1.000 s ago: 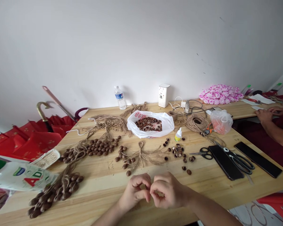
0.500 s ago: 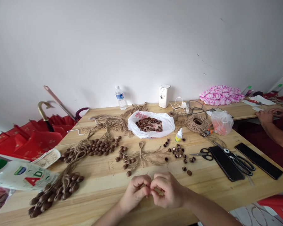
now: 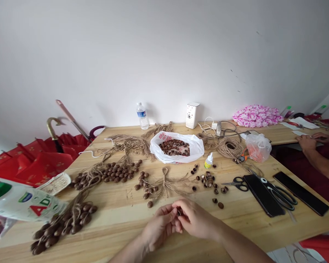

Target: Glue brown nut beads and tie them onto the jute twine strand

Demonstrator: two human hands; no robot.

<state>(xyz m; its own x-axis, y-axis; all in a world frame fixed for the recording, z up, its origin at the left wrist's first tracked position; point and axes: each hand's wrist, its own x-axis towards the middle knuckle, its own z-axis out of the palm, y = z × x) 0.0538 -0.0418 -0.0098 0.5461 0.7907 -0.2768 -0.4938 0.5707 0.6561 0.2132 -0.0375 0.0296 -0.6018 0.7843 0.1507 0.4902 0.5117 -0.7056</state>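
My left hand [image 3: 159,226] and my right hand [image 3: 196,219] meet above the near edge of the wooden table [image 3: 120,233]. Both have their fingers pinched together on a small dark nut shell [image 3: 179,211] held between them. Just beyond the hands lies a jute twine bundle [image 3: 164,182] with brown nuts tied on it. Loose nut shells [image 3: 208,180] are scattered to the right of it. A white plastic bag of nut shells [image 3: 175,146] sits farther back in the middle.
Strings of nuts on twine [image 3: 65,223] lie at the left. Scissors [image 3: 263,182], two black phones [image 3: 301,188], a twine coil [image 3: 230,146] and a glue bottle [image 3: 208,160] lie at the right. Another person's arm [image 3: 318,157] rests at the far right. Red umbrellas [image 3: 33,160] lean beside the table.
My hands have shifted slightly forward and loosened from tight fists into a pinch, so the small shell now shows between the fingertips. The view has tilted a little.
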